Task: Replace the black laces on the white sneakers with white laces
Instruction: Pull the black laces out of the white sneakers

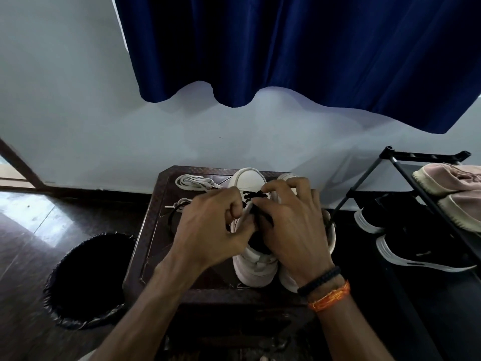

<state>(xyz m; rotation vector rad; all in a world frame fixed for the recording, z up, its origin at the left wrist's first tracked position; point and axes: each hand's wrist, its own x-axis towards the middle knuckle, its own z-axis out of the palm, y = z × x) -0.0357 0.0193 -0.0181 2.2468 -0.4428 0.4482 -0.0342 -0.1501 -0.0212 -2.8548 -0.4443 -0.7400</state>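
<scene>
Two white sneakers stand side by side on a small dark wooden table [153, 230], toes pointing away from me. The left sneaker [250, 181] still carries a black lace [253, 196] in its front eyelets. My left hand [210, 227] pinches the sneaker's eyelet edge. My right hand [291, 222] pinches the black lace over the tongue and hides most of the right sneaker [286, 280]. White laces [195, 183] lie bundled at the table's back left. A loose black lace [173, 214] curls beside my left hand.
A black-lined waste bin [88, 280] stands on the floor left of the table. A black shoe rack [406, 183] at the right holds pink shoes [453, 183] and black sneakers [416, 251]. A blue curtain [299, 48] hangs on the wall behind.
</scene>
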